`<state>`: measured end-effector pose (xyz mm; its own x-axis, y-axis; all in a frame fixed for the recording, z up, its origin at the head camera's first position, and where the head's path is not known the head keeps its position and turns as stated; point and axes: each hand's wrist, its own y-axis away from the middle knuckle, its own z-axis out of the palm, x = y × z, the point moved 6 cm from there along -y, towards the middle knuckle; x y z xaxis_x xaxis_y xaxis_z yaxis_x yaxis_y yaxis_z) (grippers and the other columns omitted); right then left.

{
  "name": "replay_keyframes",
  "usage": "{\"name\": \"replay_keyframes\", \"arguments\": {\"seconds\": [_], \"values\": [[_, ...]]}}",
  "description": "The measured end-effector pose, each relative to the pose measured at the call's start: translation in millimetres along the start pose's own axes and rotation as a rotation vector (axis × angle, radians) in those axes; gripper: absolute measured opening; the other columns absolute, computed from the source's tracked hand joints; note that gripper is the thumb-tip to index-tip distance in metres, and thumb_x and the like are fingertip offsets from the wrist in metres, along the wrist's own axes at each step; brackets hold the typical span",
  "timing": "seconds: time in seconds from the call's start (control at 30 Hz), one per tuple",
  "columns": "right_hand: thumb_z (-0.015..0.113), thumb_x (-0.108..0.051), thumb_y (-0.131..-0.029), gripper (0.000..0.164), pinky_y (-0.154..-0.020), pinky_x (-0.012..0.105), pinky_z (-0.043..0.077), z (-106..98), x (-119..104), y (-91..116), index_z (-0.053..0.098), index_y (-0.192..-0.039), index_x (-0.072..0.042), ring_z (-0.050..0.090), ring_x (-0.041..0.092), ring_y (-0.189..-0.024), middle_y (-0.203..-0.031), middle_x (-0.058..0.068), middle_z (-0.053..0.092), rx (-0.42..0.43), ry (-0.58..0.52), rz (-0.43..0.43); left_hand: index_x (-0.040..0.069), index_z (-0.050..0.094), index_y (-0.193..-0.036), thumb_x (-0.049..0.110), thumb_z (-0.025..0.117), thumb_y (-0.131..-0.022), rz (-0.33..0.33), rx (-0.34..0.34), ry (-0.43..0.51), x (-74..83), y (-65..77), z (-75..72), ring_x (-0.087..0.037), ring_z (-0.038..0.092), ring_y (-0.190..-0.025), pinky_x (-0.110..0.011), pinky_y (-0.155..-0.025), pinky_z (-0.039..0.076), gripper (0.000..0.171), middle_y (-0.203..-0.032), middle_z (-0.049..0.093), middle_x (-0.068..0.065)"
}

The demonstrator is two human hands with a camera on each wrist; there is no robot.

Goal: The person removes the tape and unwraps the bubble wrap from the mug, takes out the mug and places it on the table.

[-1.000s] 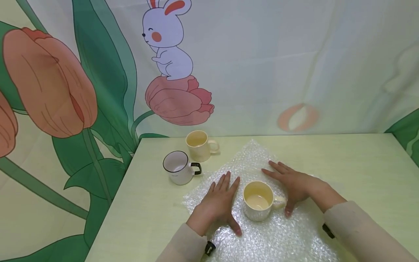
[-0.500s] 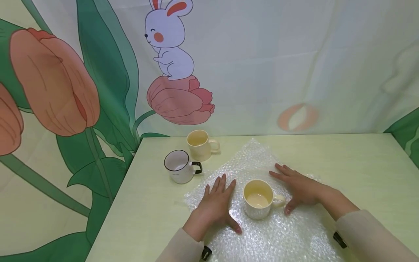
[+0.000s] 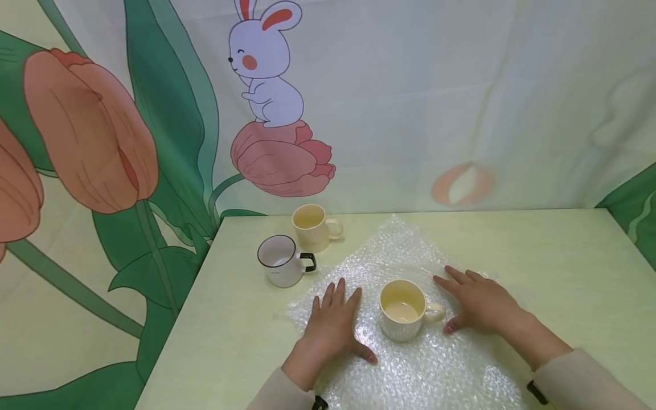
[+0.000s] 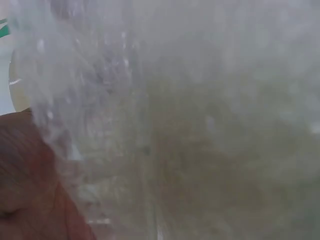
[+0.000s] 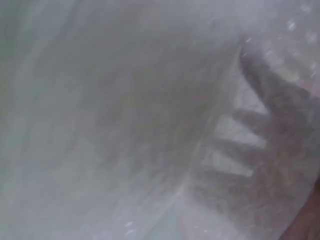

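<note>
A cream mug (image 3: 402,319) stands upright on a sheet of bubble wrap (image 3: 415,376), its handle pointing right. My left hand (image 3: 330,330) lies spread on the wrap left of the mug, thumb stretched towards it. To the mug's right, my right hand (image 3: 482,302) rests on the wrap with fingers splayed, its thumb close by the handle. Neither hand touches the mug. Blurred bubble wrap (image 4: 210,125) fills most of the left wrist view, with part of my left hand (image 4: 25,185) at lower left. In the right wrist view my right hand (image 5: 280,135) shows hazily through the wrap.
A white mug (image 3: 283,267) with a black rim and handle stands left of the wrap, with a second cream mug (image 3: 311,230) just behind it. The pale table (image 3: 579,273) ends at a backdrop (image 3: 384,114) printed with tulips and a rabbit.
My right hand has slid right and nearer to me along the wrap. My left hand has shifted slightly left and nearer to me. The mugs stay in place.
</note>
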<state>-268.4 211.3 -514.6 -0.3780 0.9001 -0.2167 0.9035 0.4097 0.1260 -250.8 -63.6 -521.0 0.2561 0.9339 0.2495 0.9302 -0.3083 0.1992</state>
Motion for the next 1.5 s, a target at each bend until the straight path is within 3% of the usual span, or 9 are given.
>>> {"name": "replay_keyframes", "arguments": {"seconds": [0.2, 0.33, 0.5, 0.67, 0.93, 1.07, 1.23, 1.5], "values": [[0.082, -0.055, -0.077, 0.103, -0.105, 0.080, 0.035, 6.2, -6.5, 11.0, 0.038, -0.160, -0.013, 0.033, 0.068, -0.140, -0.166, 0.029, 0.028, -0.098, -0.025, 0.108, 0.018, 0.036, -0.162, 0.068, 0.094, -0.050, 0.007, 0.012, 0.040, -1.6, 4.7, 2.6, -0.049, 0.019, -0.157, -0.073, -0.120, 0.023, 0.136, -0.171, 0.019, -0.024], [0.075, -0.049, -0.088, 0.096, -0.100, 0.088, 0.029, 14.1, -5.1, 16.3, 0.028, -0.164, -0.012, 0.021, 0.071, -0.143, -0.169, 0.029, 0.014, -0.140, -0.083, 0.107, 0.017, 0.033, -0.163, 0.066, 0.093, -0.055, 0.025, -0.013, 0.084, -2.9, 6.8, 4.1, -0.051, 0.013, -0.158, -0.076, -0.120, 0.019, 0.133, -0.172, 0.015, -0.025], [0.068, -0.047, -0.096, 0.089, -0.100, 0.091, 0.023, 22.5, -1.1, 20.3, 0.025, -0.165, -0.011, 0.012, 0.071, -0.146, -0.170, 0.030, 0.008, -0.128, -0.124, 0.059, 0.016, 0.028, -0.165, 0.067, 0.091, -0.059, 0.038, -0.051, 0.112, -4.8, 8.8, 5.4, -0.050, 0.008, -0.159, -0.076, -0.120, 0.015, 0.133, -0.172, 0.009, -0.025], [0.060, -0.045, -0.102, 0.080, -0.105, 0.090, 0.011, 28.8, 0.3, 24.6, 0.024, -0.165, -0.013, 0.003, 0.067, -0.150, -0.172, 0.027, 0.004, -0.082, -0.187, 0.032, 0.018, 0.025, -0.166, 0.072, 0.086, -0.064, 0.043, -0.072, 0.079, -8.3, 10.1, 6.0, -0.047, 0.007, -0.160, -0.077, -0.120, 0.013, 0.130, -0.174, 0.007, -0.021], [0.051, -0.053, -0.105, 0.076, -0.115, 0.081, -0.010, 41.8, 8.1, 30.8, 0.021, -0.167, -0.020, -0.010, 0.056, -0.156, -0.175, 0.018, -0.003, 0.014, -0.266, -0.004, 0.026, 0.022, -0.167, 0.079, 0.081, -0.065, 0.020, -0.086, 0.060, -13.5, 10.1, 7.4, -0.041, 0.005, -0.162, -0.087, -0.112, 0.007, 0.129, -0.175, 0.004, -0.014], [0.052, -0.066, -0.100, 0.087, -0.117, 0.079, -0.012, 47.1, 9.7, 31.5, 0.017, -0.167, -0.024, -0.012, 0.053, -0.157, -0.175, 0.015, -0.005, 0.033, -0.230, -0.002, 0.027, 0.020, -0.167, 0.079, 0.080, -0.065, 0.015, -0.104, 0.063, -15.1, 8.9, 9.5, -0.040, 0.003, -0.162, -0.091, -0.107, 0.010, 0.129, -0.176, 0.003, -0.013], [0.061, -0.085, -0.079, 0.119, -0.114, 0.082, -0.009, 45.7, 7.6, 33.0, 0.012, -0.168, -0.023, -0.012, 0.055, -0.156, -0.175, 0.015, -0.008, 0.019, -0.181, -0.012, 0.028, 0.016, -0.168, 0.076, 0.085, -0.061, 0.031, -0.152, 0.072, -15.7, 8.4, 8.5, -0.040, -0.002, -0.162, -0.091, -0.106, 0.009, 0.136, -0.176, -0.003, -0.012], [0.074, -0.087, -0.058, 0.146, -0.112, 0.082, -0.014, 39.7, 8.2, 38.9, 0.005, -0.168, -0.022, -0.019, 0.056, -0.154, -0.174, 0.016, -0.016, -0.038, -0.217, -0.055, 0.026, 0.004, -0.168, 0.069, 0.095, -0.045, 0.095, -0.256, 0.010, -14.8, 13.5, 1.7, -0.042, -0.010, -0.161, -0.091, -0.106, 0.012, 0.159, -0.174, -0.015, -0.016]]}}
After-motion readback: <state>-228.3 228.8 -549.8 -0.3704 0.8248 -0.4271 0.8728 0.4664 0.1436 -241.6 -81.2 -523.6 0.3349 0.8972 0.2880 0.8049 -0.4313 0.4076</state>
